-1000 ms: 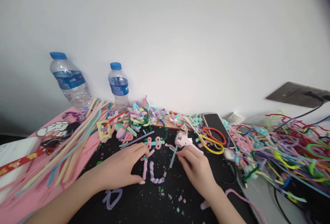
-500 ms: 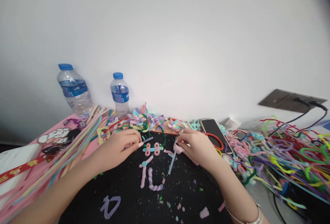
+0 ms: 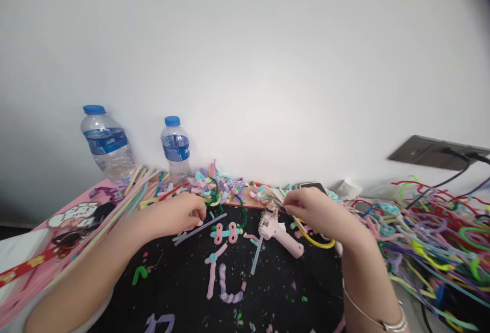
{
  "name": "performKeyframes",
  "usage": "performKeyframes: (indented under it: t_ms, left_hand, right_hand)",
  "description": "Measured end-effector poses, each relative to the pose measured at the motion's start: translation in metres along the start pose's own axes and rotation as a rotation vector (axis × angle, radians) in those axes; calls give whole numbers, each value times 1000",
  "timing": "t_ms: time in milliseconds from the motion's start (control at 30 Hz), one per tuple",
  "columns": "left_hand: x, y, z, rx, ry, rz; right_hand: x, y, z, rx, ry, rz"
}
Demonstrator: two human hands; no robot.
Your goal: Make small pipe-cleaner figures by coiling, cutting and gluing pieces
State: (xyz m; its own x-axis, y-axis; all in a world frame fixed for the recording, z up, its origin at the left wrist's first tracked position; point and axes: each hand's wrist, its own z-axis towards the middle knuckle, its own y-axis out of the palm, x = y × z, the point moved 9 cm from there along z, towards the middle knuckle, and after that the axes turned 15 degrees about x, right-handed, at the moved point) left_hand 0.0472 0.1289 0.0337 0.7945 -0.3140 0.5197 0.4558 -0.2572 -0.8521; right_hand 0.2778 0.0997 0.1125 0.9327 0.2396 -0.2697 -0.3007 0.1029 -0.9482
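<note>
My left hand point(image 3: 191, 213) has its fingers curled at the left back of the black mat, beside translucent glue sticks point(image 3: 199, 231); what it holds, if anything, is hidden. Farther right, my right hand point(image 3: 306, 203) reaches over the mat's back edge with fingers pressed together near scissors and fuzzy stems; its fingertips' contact is too small to make out. The pink glue gun point(image 3: 281, 236) lies on the mat with a glue stick point(image 3: 256, 256) beside its nozzle end. Between the hands sit a pink and teal bow-like piece point(image 3: 225, 233), a pink stem piece point(image 3: 212, 277) and a twisted purple curve point(image 3: 229, 292).
Two water bottles point(image 3: 107, 144) point(image 3: 176, 149) stand against the wall. Pastel stems lie at left, a flower pile point(image 3: 214, 182) at the back, and tangled coloured stems point(image 3: 432, 241) at right. Cables hang from a wall socket point(image 3: 429, 154).
My right hand has left the glue gun and moved right and back toward the scissors. My left hand has shifted slightly left. The camera view has shifted a little.
</note>
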Motion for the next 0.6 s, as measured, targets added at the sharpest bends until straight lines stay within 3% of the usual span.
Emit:
performKeyframes:
  t_ms: [167, 367, 467, 600]
  left_hand:
    - [2, 20, 8, 58, 34, 7]
    - [6, 34, 11, 132, 108, 225]
    - [4, 41, 13, 67, 84, 234]
    - [2, 32, 13, 78, 68, 203]
  right_hand:
    - [27, -22, -8, 25, 138, 15]
    - [12, -25, -17, 1, 77, 28]
    - [10, -23, -19, -15, 63, 40]
    - [14, -19, -19, -46, 77, 47]
